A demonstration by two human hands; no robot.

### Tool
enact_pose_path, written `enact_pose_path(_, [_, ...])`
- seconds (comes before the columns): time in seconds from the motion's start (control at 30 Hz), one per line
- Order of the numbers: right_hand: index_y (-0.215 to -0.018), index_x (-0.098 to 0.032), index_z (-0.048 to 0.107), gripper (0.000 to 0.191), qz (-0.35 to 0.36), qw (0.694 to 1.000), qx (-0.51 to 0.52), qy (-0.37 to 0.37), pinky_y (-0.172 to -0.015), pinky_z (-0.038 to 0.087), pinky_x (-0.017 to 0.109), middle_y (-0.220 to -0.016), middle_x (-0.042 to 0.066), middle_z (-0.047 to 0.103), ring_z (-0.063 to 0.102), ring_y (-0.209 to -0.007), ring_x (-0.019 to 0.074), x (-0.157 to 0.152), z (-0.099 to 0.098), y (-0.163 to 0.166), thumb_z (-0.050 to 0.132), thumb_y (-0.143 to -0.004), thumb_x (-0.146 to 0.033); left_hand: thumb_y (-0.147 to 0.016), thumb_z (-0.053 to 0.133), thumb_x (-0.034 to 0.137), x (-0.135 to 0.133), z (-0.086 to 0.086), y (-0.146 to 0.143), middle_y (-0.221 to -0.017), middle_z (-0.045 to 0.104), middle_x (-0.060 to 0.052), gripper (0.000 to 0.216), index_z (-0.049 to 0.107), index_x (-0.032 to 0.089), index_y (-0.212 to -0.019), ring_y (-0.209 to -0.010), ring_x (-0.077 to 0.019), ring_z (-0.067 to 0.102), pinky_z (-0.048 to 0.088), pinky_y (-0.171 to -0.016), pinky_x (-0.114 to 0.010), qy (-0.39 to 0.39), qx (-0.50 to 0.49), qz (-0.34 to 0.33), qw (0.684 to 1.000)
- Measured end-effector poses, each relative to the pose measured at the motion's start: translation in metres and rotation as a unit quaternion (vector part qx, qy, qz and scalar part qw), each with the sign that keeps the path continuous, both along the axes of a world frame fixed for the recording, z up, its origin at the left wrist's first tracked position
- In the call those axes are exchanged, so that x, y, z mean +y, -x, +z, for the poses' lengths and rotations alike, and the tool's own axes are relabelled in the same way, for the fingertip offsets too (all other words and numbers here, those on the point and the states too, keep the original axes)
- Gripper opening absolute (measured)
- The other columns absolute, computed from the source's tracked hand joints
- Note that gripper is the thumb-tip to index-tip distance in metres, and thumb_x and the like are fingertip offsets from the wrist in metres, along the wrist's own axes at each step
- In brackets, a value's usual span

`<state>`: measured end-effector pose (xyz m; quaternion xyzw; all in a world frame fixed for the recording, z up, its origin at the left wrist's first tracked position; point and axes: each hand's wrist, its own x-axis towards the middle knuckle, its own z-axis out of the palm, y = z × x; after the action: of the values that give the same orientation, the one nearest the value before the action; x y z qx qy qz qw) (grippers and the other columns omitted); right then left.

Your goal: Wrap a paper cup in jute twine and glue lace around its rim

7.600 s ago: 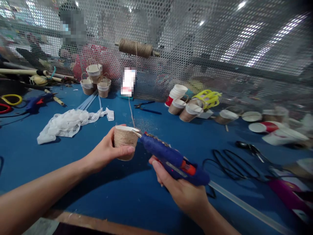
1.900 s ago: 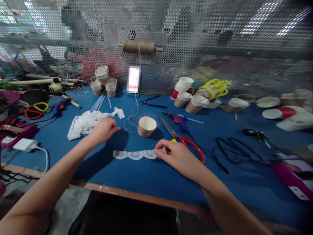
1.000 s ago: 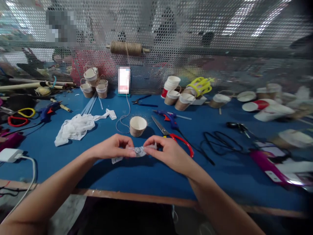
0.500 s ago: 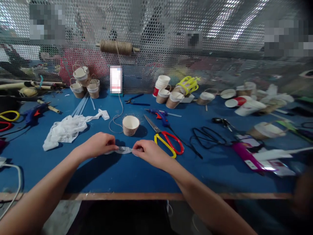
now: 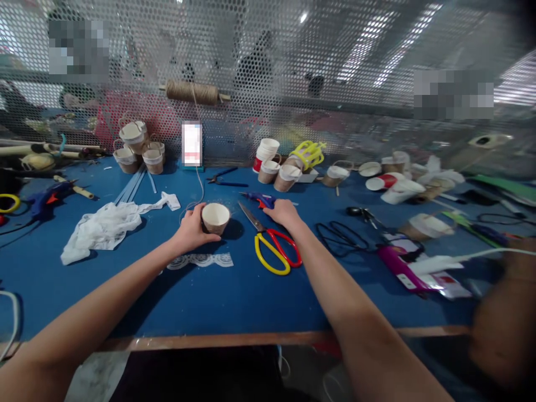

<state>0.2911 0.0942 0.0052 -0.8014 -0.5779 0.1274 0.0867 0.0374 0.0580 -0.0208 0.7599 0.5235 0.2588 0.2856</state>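
Observation:
My left hand [image 5: 194,228] has its fingers and thumb about the side of a small twine-wrapped paper cup [image 5: 216,221], which stands upright with a pale inside. Over the handle of a blue glue gun [image 5: 260,200] lies my right hand [image 5: 285,213], fingers curled round it; the fingertips are partly hidden. A short white lace strip [image 5: 209,260] lies flat in front of the cup. Scissors [image 5: 271,252] with one yellow and one red handle rest between the cup and my right forearm, blades pointing away.
Crumpled white lace [image 5: 103,229] lies at left. Behind are finished cups [image 5: 134,139], a phone [image 5: 191,144], pliers [image 5: 228,181] and a twine spool [image 5: 192,92] on the mesh. A black cable [image 5: 341,237] and purple packet [image 5: 400,271] are at right, near another person's arm [image 5: 505,312].
Both hands have let go of the lace strip, which now lies on the table. My left hand has gone to the cup, my right hand forward and right to the glue gun.

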Motion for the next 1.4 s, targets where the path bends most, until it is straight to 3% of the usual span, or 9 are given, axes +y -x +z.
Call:
enact_pose_path(0.13, [-0.115,-0.016,0.053,0.032,-0.024,0.998,0.060,-0.008,-0.080,0.049,0.039,-0.116,0.009,0.055,0.058,-0.098,0.0205,0.004,-0.007,-0.002,0.054,-0.087,-0.030,-0.059,0.073,0.034,0.000,0.002,-0.001,-0.116,0.052,-0.019,0.068,0.040,0.010,-0.114,-0.113,-0.0335,0.046,0.039,-0.092,-0.050,-0.005,-0.021,0.021,1.000])
enact_pose_path(0.3, [-0.112,-0.014,0.054,0.028,-0.036,0.974,0.214,-0.062,-0.074,0.051,0.036,-0.108,0.007,0.059,0.060,-0.088,0.0176,-0.010,0.008,-0.007,0.053,-0.087,-0.029,-0.061,0.070,0.038,-0.018,0.028,0.015,-0.109,0.057,-0.013,0.062,0.043,0.012,-0.110,-0.099,-0.0258,0.056,0.046,-0.084,-0.040,0.029,-0.103,-0.020,0.994])
enact_pose_path(0.43, [-0.095,-0.013,0.056,0.016,0.004,0.928,0.353,-0.122,-0.060,0.049,0.021,-0.075,0.001,0.061,0.059,-0.064,0.0091,-0.041,0.035,0.003,0.058,-0.081,-0.018,-0.060,0.072,0.037,-0.035,0.046,0.029,-0.105,0.058,-0.010,0.063,0.044,0.014,-0.113,-0.091,-0.0234,0.059,0.048,-0.077,-0.036,0.116,-0.201,-0.053,0.971])
enact_pose_path(0.57, [-0.070,-0.016,0.056,0.019,0.075,0.881,0.453,-0.108,-0.047,0.045,0.021,-0.055,-0.003,0.055,0.051,-0.047,0.0079,-0.077,0.055,0.026,0.063,-0.072,-0.033,-0.058,0.074,0.033,-0.045,0.048,0.038,-0.109,0.056,-0.009,0.063,0.048,0.016,-0.113,-0.094,-0.0230,0.056,0.047,-0.076,-0.033,0.139,-0.241,-0.078,0.957])
enact_pose_path(0.7, [-0.078,-0.014,0.063,0.018,0.175,0.817,0.544,-0.076,-0.040,0.036,0.019,-0.048,-0.003,0.055,0.047,-0.041,0.0072,-0.101,0.051,0.046,0.064,-0.073,-0.031,-0.059,0.072,0.035,-0.048,0.040,0.042,-0.102,0.057,-0.007,0.058,0.049,0.017,-0.109,-0.085,-0.0197,0.056,0.047,-0.070,-0.030,0.165,-0.318,-0.075,0.931])
enact_pose_path(0.87, [-0.073,-0.014,0.064,0.016,0.203,0.821,0.523,-0.111,-0.036,0.031,0.019,-0.045,-0.004,0.051,0.040,-0.037,0.0054,-0.111,0.037,0.050,0.061,-0.076,-0.030,-0.062,0.071,0.036,-0.046,0.033,0.045,-0.094,0.057,-0.005,0.052,0.048,0.017,-0.104,-0.085,-0.0186,0.055,0.046,-0.073,-0.030,0.155,-0.370,-0.031,0.915])
enact_pose_path(1.0, [-0.077,-0.015,0.064,0.023,0.190,0.866,0.449,-0.107,-0.035,0.035,0.021,-0.059,0.001,0.061,0.043,-0.037,0.0062,-0.115,0.030,0.047,0.064,-0.072,-0.037,-0.061,0.071,0.037,-0.045,0.033,0.045,-0.095,0.056,-0.006,0.057,0.045,0.018,-0.109,-0.086,-0.0196,0.054,0.046,-0.073,-0.030,0.144,-0.364,0.005,0.920])
enact_pose_path(1.23, [-0.070,-0.018,0.063,0.026,0.167,0.922,0.323,-0.131,-0.040,0.039,0.024,-0.045,-0.003,0.050,0.047,-0.040,0.0109,-0.123,0.029,0.050,0.060,-0.074,-0.043,-0.065,0.068,0.037,-0.043,0.031,0.047,-0.092,0.055,-0.004,0.049,0.047,0.017,-0.105,-0.086,-0.0191,0.054,0.047,-0.075,-0.031,0.119,-0.329,0.023,0.937])
enact_pose_path(1.4, [-0.075,-0.020,0.065,0.015,0.244,0.913,0.247,-0.213,-0.051,0.048,0.028,-0.056,-0.001,0.061,0.059,-0.051,0.0165,-0.118,0.031,0.050,0.060,-0.073,-0.035,-0.064,0.069,0.036,-0.043,0.032,0.047,-0.096,0.057,-0.006,0.054,0.046,0.017,-0.109,-0.089,-0.0208,0.055,0.048,-0.074,-0.030,0.128,-0.336,0.016,0.933])
